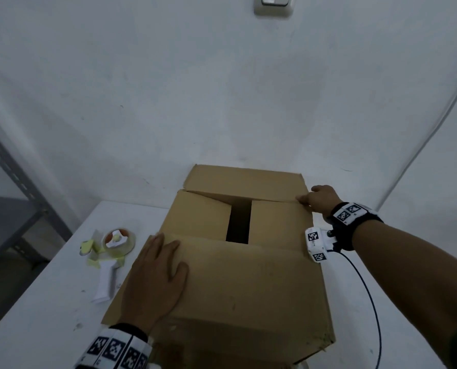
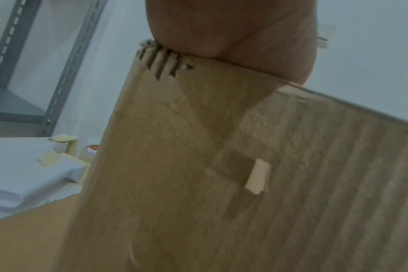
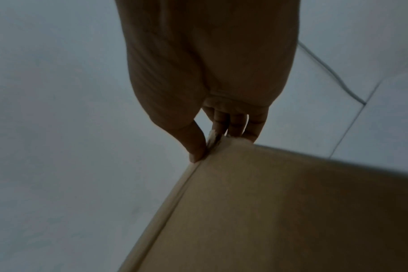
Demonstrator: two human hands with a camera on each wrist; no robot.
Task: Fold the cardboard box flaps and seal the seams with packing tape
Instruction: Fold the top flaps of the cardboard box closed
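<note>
A brown cardboard box stands on the white table. Its two side flaps are folded in with a dark gap between them. The near flap lies down over them, and my left hand presses flat on it with straight fingers. The far flap stands half raised. My right hand pinches its right corner between thumb and fingers, shown close up in the right wrist view. The left wrist view shows my palm on the box's torn corner. A tape dispenser lies left of the box.
A white wall rises right behind the box, with a light switch high up. A grey metal shelf stands at the left. A black cable runs from my right wrist over the table's right side.
</note>
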